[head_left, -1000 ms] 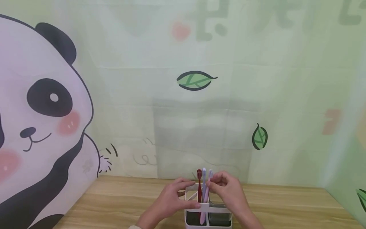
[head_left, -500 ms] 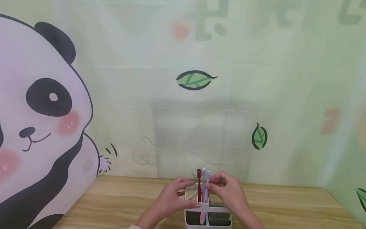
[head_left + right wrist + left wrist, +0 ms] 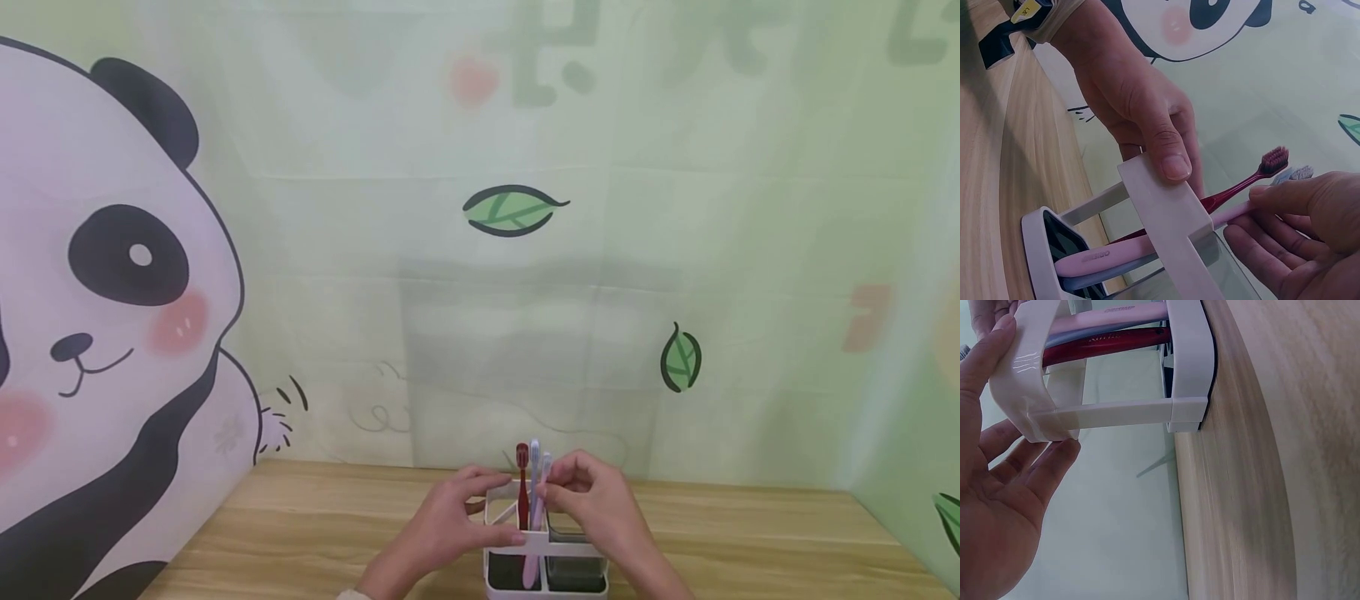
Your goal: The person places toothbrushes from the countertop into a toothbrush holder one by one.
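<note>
A white toothbrush holder [image 3: 566,549] stands on the table at the bottom middle of the head view. My left hand [image 3: 448,518] grips its upper rim from the left, thumb on the front and fingers at the back. Three toothbrushes stand in one compartment: a dark red toothbrush [image 3: 523,492], a pale blue toothbrush [image 3: 535,454] and a pink toothbrush [image 3: 531,571]. Between thumb and fingers, my right hand [image 3: 606,502] pinches the pink toothbrush below its head. In the right wrist view the pink handle's end reaches the holder's base [image 3: 1035,240].
In the holder's right compartment sits a clear, smoky cup [image 3: 577,571], partly behind the rim. The wood-grain table [image 3: 315,525] runs back to a green cloth backdrop [image 3: 337,250] printed with a panda and leaves.
The pink toothbrush's head has moved slightly down and left, with the right fingers following it. My left hand keeps its grip on the holder.
</note>
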`<action>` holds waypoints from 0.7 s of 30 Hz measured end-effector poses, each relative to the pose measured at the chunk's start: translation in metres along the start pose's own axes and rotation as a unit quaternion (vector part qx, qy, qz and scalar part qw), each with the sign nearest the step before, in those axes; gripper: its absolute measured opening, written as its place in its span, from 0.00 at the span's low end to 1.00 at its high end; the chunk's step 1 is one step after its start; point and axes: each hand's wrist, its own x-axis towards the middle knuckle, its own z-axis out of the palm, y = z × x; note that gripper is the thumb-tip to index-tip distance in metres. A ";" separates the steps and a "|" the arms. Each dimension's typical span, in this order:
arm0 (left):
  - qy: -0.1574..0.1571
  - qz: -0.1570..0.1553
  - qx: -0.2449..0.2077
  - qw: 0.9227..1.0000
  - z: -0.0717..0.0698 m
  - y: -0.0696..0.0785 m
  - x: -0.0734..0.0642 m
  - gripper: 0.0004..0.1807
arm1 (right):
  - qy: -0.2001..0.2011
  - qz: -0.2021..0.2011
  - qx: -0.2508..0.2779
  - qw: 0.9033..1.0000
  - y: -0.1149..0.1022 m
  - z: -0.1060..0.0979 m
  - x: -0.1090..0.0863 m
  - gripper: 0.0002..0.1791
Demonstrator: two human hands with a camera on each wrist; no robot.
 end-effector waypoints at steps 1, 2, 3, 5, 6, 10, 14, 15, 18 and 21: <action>0.000 -0.001 0.000 1.000 0.000 0.000 0.000 0.35 | -0.002 0.001 -0.001 1.000 0.001 0.000 0.000 0.10; 0.000 -0.002 0.000 1.000 0.000 0.000 0.000 0.35 | -0.004 0.000 -0.002 1.000 0.001 -0.001 0.001 0.10; 0.000 -0.002 0.000 1.000 0.000 -0.001 -0.001 0.35 | -0.007 -0.001 -0.004 1.000 0.002 -0.001 0.001 0.10; 0.000 -0.005 0.000 1.000 0.000 -0.002 -0.001 0.35 | -0.016 -0.002 -0.007 1.000 0.004 -0.002 0.002 0.10; 0.000 -0.007 0.000 1.000 0.000 -0.002 -0.001 0.35 | -0.021 -0.002 -0.010 1.000 0.004 -0.003 0.002 0.10; -0.002 -0.010 0.002 1.000 0.000 -0.003 -0.001 0.36 | -0.040 -0.004 -0.021 0.999 0.004 -0.007 0.002 0.11; -0.006 -0.009 0.011 1.000 0.000 -0.002 -0.001 0.37 | -0.046 -0.018 -0.055 0.997 0.002 -0.014 0.001 0.14; -0.007 -0.007 0.016 1.000 0.000 -0.002 -0.001 0.38 | -0.048 -0.023 -0.064 0.997 0.001 -0.016 0.001 0.15; -0.007 -0.003 0.037 0.999 -0.001 -0.001 -0.002 0.39 | -0.055 -0.037 -0.087 0.994 0.000 -0.023 0.000 0.18; 0.006 -0.006 0.059 0.998 -0.003 0.001 -0.004 0.40 | -0.048 -0.042 -0.112 0.992 -0.001 -0.030 -0.002 0.20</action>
